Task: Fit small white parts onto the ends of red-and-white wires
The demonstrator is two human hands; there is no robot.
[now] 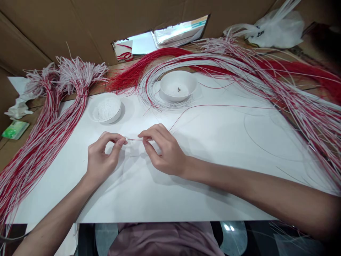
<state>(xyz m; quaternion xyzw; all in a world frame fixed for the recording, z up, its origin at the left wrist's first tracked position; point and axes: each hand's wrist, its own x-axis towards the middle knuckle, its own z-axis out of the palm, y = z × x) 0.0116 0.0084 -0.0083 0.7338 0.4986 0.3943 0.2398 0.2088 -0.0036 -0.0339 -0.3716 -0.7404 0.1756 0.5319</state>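
Note:
A thin red cord [134, 139] is stretched between my two hands above the white table sheet [213, 199]. My left hand [106, 153] pinches its left end between thumb and index finger, where a tiny white piece shows. My right hand [162, 147] pinches the cord a short way to the right, fingertips together. From behind the right hand a red strand curves up and off to the right. Beyond my left hand sits a white bowl [115, 115] with small white bits inside. Another white bowl [178, 76], holding a small dark item, stands farther back.
Red and white cord bundles [77, 103] lie along the left side. More cords [279, 85] arc across the back and down the right. A cardboard wall [80, 28] rises behind, and a white plastic bag [279, 30] sits back right. A green packet [15, 129] lies far left.

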